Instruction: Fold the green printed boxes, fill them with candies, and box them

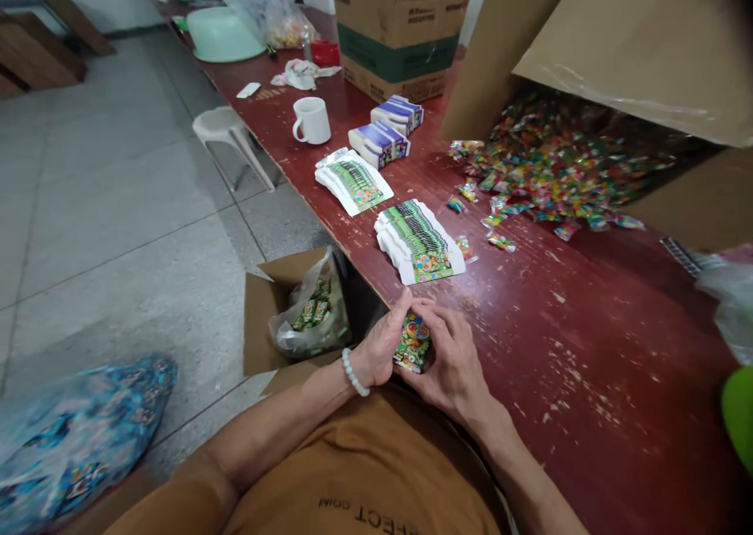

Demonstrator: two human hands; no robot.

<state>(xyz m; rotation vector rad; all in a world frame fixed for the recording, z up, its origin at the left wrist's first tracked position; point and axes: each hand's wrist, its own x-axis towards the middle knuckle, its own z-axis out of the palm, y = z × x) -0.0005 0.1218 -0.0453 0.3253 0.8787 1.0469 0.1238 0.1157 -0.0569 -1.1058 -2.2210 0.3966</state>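
Between my two hands, close to my body at the table edge, is a small green printed packet with colourful pictures. My left hand, with a pale bead bracelet on the wrist, presses against its left side. Curled around the right side and top is my right hand. Just beyond the hands lies a fanned stack of flat green-and-white packets. A second fanned stack lies farther back to the left. Several wrapped candies are scattered beside the stacks.
A tipped cardboard box spills many wrapped candies at the right. On the floor left of the table, an open box holds a plastic bag of green packets. A white mug, purple-white boxes and a tall carton stand farther back.
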